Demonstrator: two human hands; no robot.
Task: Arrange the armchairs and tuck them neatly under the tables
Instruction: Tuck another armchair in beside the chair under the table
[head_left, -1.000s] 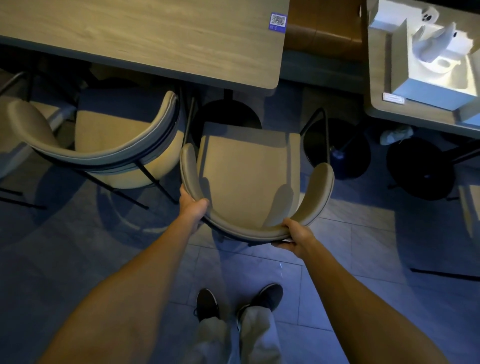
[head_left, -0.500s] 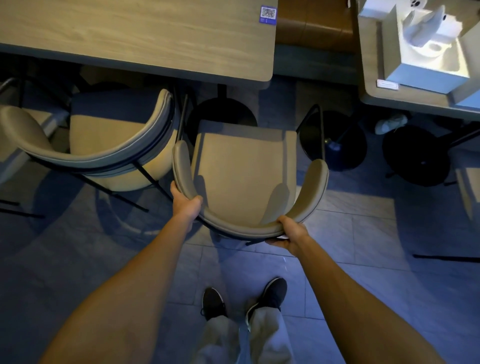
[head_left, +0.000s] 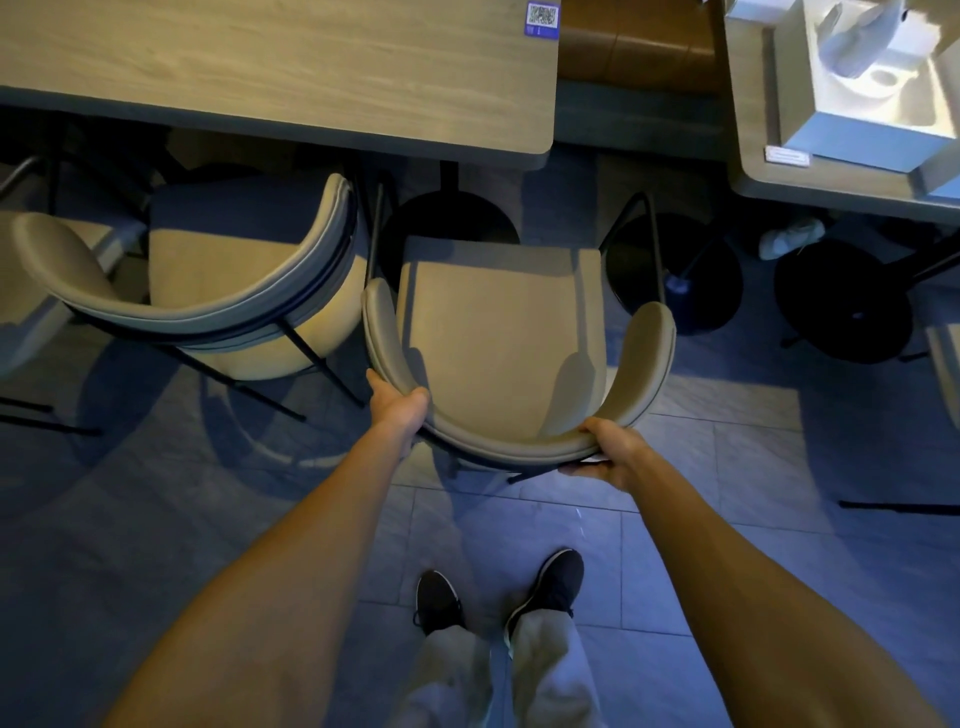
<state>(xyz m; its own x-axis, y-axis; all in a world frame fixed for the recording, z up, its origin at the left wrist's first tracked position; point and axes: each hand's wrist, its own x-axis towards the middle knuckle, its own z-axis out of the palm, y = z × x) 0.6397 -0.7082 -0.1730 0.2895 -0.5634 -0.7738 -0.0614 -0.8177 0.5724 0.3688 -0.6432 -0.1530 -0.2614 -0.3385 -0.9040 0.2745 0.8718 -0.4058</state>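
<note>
Your left hand (head_left: 397, 408) is wrapped over the curved backrest of the armchair (head_left: 498, 338) at its left rear; your right hand (head_left: 605, 449) is closed on the same backrest at its right rear, fingers tucked under the rim. Both hands are shut on that backrest and carry nothing else.

Position: the armchair stands on the tiled floor (head_left: 727, 467), seat facing the wooden tabletop (head_left: 291, 67). Its front seat edge sits short of the tabletop's near edge, with a strip of floor and the dark round table base (head_left: 449, 218) showing between them. The seat is not under the tabletop.

Clearance: on the left, the armrest tip lies just beside the backrest of the second armchair (head_left: 234, 280), which is partly tucked under the tabletop; the gap is narrow. On the right, open floor, then another dark round base (head_left: 696, 275) near the right armrest. Your shoes (head_left: 556, 582) stand behind the chair on open tiles.

Materials: beige smooth upholstery, a squarish flat seat, a wrap-around backrest forming both armrests, thin black metal legs. The tabletop is light wood grain with a rounded corner and a blue QR sticker (head_left: 542, 18). A second tabletop (head_left: 831, 179) to the right carries a white box (head_left: 872, 98).
</note>
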